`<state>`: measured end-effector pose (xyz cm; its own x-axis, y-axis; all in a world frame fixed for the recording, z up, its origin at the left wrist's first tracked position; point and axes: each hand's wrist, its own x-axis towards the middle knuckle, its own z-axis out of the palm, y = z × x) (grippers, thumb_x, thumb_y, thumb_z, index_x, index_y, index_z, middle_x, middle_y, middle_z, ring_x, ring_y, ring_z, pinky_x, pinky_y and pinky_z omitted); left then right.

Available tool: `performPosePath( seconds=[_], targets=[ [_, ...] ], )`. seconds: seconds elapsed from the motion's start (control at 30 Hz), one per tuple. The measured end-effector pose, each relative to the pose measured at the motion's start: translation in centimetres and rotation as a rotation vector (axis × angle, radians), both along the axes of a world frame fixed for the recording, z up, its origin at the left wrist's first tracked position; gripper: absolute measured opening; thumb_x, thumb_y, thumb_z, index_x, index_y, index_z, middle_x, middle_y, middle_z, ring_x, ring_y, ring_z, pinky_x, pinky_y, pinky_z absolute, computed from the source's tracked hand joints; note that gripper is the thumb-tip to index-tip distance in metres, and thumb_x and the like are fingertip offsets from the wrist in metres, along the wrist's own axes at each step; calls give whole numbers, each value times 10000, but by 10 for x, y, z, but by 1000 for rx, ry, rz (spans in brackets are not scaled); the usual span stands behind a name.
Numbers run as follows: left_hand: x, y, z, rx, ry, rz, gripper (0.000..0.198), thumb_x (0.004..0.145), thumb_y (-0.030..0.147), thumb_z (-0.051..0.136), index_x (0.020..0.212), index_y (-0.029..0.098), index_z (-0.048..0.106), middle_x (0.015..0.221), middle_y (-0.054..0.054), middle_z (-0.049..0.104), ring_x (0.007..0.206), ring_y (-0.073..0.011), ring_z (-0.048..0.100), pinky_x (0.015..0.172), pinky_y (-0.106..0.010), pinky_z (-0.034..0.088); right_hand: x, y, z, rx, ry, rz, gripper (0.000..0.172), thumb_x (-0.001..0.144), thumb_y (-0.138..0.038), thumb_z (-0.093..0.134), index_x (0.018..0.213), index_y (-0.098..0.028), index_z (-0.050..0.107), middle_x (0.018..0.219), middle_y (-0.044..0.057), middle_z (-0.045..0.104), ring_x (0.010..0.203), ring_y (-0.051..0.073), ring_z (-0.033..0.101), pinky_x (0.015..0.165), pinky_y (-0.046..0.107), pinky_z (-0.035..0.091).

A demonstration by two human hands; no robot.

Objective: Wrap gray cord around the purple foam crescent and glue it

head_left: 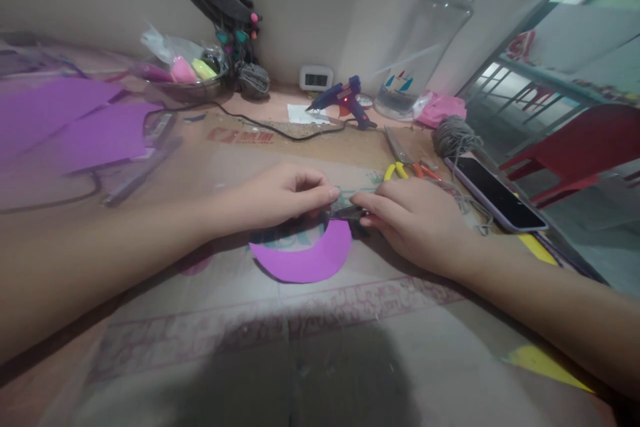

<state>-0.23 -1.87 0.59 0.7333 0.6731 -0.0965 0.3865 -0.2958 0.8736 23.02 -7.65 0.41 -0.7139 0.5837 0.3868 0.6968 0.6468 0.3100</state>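
Observation:
A purple crescent of foam [306,257] lies flat on the cardboard work mat [240,293], its right tip reaching up between my hands. My left hand [287,195] is closed, thumb and fingers pinched at a small dark object [347,212] at the crescent's upper right tip. My right hand [407,217] lies on the mat, fingers pressed together on the same dark object from the other side. What the dark object is cannot be made out.
A blue glue gun [343,101] stands at the back with its black cord. Scissors and yellow-handled pliers [400,163], a ball of grey twine [453,137] and a phone [495,195] lie to the right. Purple foam sheets [75,127] and a metal bowl [187,83] are at left.

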Motion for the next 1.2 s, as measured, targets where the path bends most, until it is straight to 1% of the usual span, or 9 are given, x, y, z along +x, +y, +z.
performPosePath(
  seconds=[0.37,0.53,0.7,0.87,1.1,1.2],
  targets=[
    [0,4,-1,-22,5,-7,361,902,463,470,710,174,569,624,0,581,478,-87,449,441,-206,327,-1,-5,6,34,-92,-5,288,998,-309,399,1079,-199,654,730,43,582,684,176,491,600,336,275],
    [0,4,-1,-42,11,0,368,898,478,474,711,178,578,618,8,575,466,-83,430,427,-212,314,1,-8,8,96,-118,19,263,988,-302,434,1103,-189,642,728,44,575,682,175,481,608,333,265],
    [0,3,1,-49,14,7,370,901,473,474,712,177,589,598,12,563,461,-81,425,418,-208,309,1,-7,7,84,-90,-18,283,993,-330,413,1101,-201,642,703,40,566,648,179,465,597,332,260],
    [0,3,1,-45,-9,10,352,893,452,488,693,174,571,596,9,560,462,-80,428,421,-206,324,-1,-7,8,80,-76,-39,296,993,-336,398,1094,-201,641,724,46,576,643,181,462,598,329,268],
    [1,2,1,-21,-14,6,345,894,451,481,721,166,572,610,6,563,474,-81,437,426,-197,333,0,-5,9,112,-54,-27,322,992,-349,387,1086,-171,639,721,49,564,625,182,439,592,326,264],
    [2,2,3,-9,-3,3,338,895,454,482,740,168,578,612,13,561,480,-83,446,431,-194,340,-1,-4,8,112,-30,-9,300,988,-330,404,1050,-172,651,722,46,573,634,185,444,604,324,277]
  ],
)
